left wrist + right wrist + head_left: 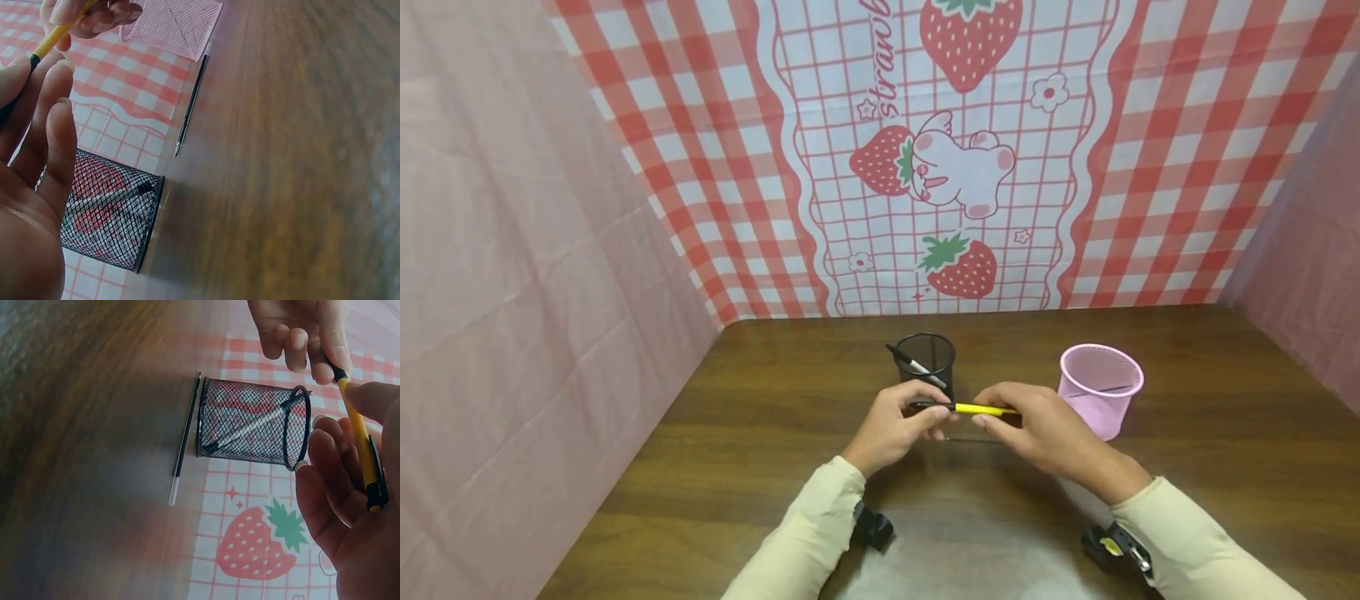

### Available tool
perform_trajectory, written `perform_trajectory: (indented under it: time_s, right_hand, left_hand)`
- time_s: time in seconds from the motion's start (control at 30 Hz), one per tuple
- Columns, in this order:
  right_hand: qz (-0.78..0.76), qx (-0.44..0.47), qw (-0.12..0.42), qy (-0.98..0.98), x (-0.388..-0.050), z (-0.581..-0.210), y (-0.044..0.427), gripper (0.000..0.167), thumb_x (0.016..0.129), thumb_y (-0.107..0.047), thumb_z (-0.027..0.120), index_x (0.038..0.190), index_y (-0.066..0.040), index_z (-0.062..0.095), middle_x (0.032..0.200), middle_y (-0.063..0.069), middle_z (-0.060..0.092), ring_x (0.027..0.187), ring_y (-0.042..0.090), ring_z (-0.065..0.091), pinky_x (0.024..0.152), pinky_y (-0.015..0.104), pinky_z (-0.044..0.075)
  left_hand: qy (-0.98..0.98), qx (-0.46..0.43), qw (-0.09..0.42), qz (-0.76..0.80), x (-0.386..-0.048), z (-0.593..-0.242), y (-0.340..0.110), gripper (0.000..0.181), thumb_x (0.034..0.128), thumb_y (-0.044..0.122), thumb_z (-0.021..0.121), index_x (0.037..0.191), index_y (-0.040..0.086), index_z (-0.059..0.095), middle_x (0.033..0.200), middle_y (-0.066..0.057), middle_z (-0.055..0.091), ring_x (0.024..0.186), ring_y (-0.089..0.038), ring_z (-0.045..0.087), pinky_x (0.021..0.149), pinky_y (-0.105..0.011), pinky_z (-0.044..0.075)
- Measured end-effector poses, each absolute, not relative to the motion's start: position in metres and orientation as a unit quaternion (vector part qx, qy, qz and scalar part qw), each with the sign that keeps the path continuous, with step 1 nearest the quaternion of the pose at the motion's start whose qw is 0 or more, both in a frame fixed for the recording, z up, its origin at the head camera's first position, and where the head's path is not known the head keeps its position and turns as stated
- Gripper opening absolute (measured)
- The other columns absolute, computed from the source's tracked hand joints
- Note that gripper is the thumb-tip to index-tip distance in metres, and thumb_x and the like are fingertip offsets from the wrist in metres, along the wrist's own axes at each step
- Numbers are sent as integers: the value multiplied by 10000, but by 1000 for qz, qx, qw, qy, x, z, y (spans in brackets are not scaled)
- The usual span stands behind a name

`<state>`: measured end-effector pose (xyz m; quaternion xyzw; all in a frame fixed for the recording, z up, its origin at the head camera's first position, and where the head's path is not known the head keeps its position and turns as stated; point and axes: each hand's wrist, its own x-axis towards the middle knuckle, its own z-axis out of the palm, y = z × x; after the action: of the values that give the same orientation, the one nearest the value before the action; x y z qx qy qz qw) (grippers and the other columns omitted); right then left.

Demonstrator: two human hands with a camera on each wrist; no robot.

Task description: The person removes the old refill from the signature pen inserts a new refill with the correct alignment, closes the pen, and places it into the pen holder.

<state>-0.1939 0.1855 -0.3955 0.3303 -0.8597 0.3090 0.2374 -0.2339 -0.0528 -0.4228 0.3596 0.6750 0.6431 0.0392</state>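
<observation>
A yellow ballpoint pen [977, 409] with a black front end is held level between both hands above the table. My left hand [887, 429] pinches its black front end between thumb and fingers. The yellow barrel lies in my right hand [1048, 429], gripped by thumb and fingers, and the black clip and button end [374, 487] show in the right wrist view. Below the hands a thin ink refill [194, 100] with a dark tube and a clear end lies on the wooden table [760, 467], touched by neither hand.
Behind the left hand stands a black mesh pen cup [953, 360] with a grey-and-black pen [917, 365] leaning in it. A pink mesh cup [1097, 408] stands to the right, a thin dark line showing inside. A strawberry-print cloth [962, 192] hangs behind the table.
</observation>
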Motion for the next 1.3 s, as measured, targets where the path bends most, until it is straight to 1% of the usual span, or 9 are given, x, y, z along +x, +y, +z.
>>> perform_trajectory:
  time_s: [0.13,0.23,0.47,0.77,0.87,0.97,1.03,1.1,1.3]
  right_hand:
    - [308,308,237,-868,-194,-395,188,231,819,-122,840,990,-145,686,875,-77,688,740,37,603,625,277,544]
    - [310,301,243,-868,-194,-396,190,270,792,-86,852,963,-133,648,820,-109,644,693,49,591,586,272,531]
    - [306,319,263,-858,-196,-398,192,281,765,-13,840,894,-141,625,770,-133,587,640,38,540,531,235,491]
    - [300,321,270,-857,-195,-399,191,257,784,-25,830,893,-166,644,780,-146,590,660,9,521,546,218,474]
    - [300,320,264,-859,-195,-398,190,241,795,-27,823,900,-167,657,782,-149,587,660,6,516,546,211,469]
    - [301,320,261,-859,-195,-398,190,227,810,-27,813,911,-167,666,783,-149,582,652,6,507,541,204,459]
    - [301,322,259,-859,-195,-397,190,215,824,-28,803,919,-167,669,789,-146,583,651,7,505,541,204,458]
    - [300,324,258,-859,-196,-397,189,204,837,-31,793,925,-169,672,800,-144,589,655,8,506,541,213,464]
    - [302,328,256,-858,-195,-397,189,181,851,-33,781,921,-163,676,809,-143,596,655,6,504,541,215,465]
  left_hand:
    - [668,362,36,649,-237,-427,-52,115,980,13,628,1087,-22,651,962,-246,723,667,-196,678,673,-435,620]
    - [666,365,29,650,-238,-427,-51,113,979,30,637,1076,-25,653,946,-245,724,654,-166,672,659,-437,619]
    - [666,369,20,648,-239,-428,-51,111,987,63,638,1065,-13,659,925,-199,736,642,-167,667,643,-446,619]
    - [667,362,21,651,-238,-427,-52,99,976,-6,624,1065,-43,649,923,-224,729,639,-152,663,644,-427,620]
    - [670,361,20,649,-237,-426,-52,96,969,-51,610,1058,-72,639,918,-256,719,632,-215,666,639,-439,619]
    - [669,361,19,649,-237,-426,-52,101,965,-71,602,1060,-89,632,922,-285,709,631,-367,656,641,-491,612]
    - [670,357,21,651,-237,-425,-53,104,965,-66,606,1064,-79,636,929,-278,712,643,-447,639,647,-511,607]
    - [669,354,24,653,-238,-425,-53,105,967,-50,615,1067,-64,641,932,-262,719,652,-474,632,653,-519,605]
    - [668,357,28,653,-238,-427,-54,104,975,19,639,1067,-27,654,932,-225,730,643,-283,670,657,-474,614]
